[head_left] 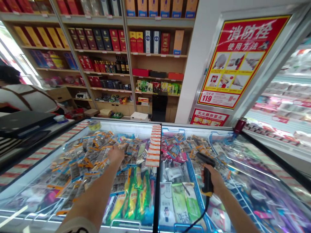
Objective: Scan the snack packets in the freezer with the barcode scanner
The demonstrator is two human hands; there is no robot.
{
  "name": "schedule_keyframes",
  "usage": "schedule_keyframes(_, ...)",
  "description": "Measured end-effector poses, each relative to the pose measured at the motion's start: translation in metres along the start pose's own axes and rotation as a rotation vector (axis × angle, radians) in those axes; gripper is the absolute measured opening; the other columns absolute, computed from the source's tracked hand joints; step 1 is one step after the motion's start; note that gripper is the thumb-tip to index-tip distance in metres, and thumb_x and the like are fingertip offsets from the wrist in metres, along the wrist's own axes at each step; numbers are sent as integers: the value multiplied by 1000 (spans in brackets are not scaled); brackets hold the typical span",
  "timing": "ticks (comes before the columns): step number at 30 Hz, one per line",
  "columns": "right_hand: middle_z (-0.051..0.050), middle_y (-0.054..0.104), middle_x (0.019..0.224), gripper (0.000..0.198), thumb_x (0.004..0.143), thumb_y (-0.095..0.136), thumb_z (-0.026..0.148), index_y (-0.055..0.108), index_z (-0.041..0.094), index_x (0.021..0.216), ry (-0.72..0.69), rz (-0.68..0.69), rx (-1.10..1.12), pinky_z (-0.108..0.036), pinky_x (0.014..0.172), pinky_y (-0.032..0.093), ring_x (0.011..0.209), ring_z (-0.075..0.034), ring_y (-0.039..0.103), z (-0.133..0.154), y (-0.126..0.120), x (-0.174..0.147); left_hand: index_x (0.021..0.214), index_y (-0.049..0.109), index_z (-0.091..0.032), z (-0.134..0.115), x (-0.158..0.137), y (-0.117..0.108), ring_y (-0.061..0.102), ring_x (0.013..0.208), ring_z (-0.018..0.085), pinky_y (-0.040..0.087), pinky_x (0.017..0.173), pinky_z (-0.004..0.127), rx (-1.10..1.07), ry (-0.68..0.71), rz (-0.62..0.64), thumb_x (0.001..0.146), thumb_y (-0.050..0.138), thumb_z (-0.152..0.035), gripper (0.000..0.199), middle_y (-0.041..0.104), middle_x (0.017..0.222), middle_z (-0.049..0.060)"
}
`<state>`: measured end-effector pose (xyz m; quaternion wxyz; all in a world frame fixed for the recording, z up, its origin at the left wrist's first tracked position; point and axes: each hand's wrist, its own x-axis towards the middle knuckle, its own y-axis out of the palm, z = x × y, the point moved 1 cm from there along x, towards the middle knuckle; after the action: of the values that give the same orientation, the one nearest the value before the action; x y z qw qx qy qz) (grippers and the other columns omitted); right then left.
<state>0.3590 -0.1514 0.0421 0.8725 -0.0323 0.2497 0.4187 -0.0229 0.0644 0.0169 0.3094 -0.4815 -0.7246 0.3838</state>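
Looks like the picking-out step to me; left hand (116, 154) is down at the packets (103, 142) in the left half of the freezer (131, 125), too blurry to tell if it's gripping one; right hand (215, 178) is wrapped round a black scanner (207, 181) over the right half; next move probably calls for a firm pinch on one packet, held toward the scanner.

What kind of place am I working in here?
Most likely a grocery or convenience store: boxed goods line tagged shelves, packets fill what looks like a chest freezer, and the right hand holds a handheld scanner.
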Motion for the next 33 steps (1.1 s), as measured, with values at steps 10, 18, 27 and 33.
schedule_keyframes(10,3,51,39,19,63,56,35,50,17,66,42,-16,15,-21,30,35,31,-10,46,-6,-20,26,105,51,-19,-171,-119,124,38,110,25,28,92,34,-177,554,364,68,52,-21,37,46,117,11)
schedule_keyframes(18,2,53,41,25,63,57,38,52,15,70,79,-6,-17,-21,29,33,31,-10,46,-20,-41,35,102,52,-17,-185,-142,182,35,114,32,23,93,43,-279,446,469,60,58,-9,43,45,119,16)
schedule_keyframes(27,4,51,42,23,64,55,37,51,15,69,88,205,15,-20,30,35,31,-8,44,2,14,6,91,50,-15,-141,-118,128,59,66,16,47,62,32,-1113,-189,813,74,39,-18,20,61,73,5)
schedule_keyframes(33,2,53,44,24,63,56,38,50,15,64,88,334,-15,-20,31,36,32,-9,46,-1,61,0,89,50,-16,-125,-107,97,60,61,15,49,58,31,-1470,-346,842,70,46,-19,20,62,70,2)
